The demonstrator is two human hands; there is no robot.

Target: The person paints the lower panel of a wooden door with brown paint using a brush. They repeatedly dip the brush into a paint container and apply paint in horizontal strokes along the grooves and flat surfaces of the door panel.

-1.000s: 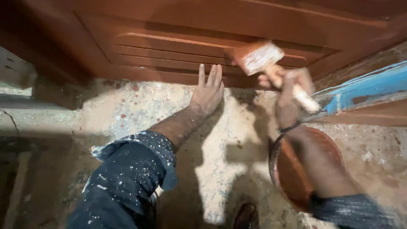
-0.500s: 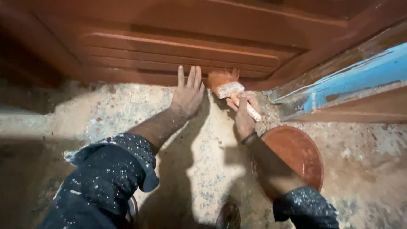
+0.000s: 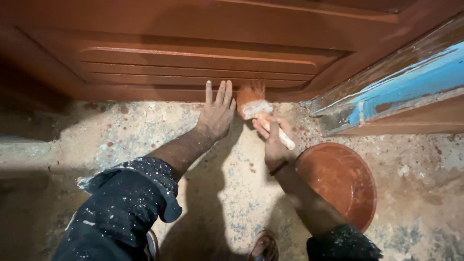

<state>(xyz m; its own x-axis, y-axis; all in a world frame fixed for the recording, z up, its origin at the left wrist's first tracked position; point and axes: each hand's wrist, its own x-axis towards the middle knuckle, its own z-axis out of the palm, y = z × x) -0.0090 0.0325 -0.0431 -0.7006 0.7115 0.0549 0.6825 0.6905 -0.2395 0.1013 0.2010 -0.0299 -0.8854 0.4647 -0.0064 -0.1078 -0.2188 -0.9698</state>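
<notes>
My right hand (image 3: 274,141) clamps the paintbrush (image 3: 258,110), bristles against the door (image 3: 193,63) base. My left hand (image 3: 216,113), fingers spread, lies flat beside the door. A bowl of paint (image 3: 340,183) sits near the door's corner.

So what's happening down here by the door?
A person is crouched on a paint-spattered floor, painting the bottom of a reddish-brown door. The right hand holds a brush, its bristles against the door's lower edge. The left hand lies flat on the floor, fingertips at the door. A round bowl coated in the same paint sits on the floor by the right arm.
</notes>
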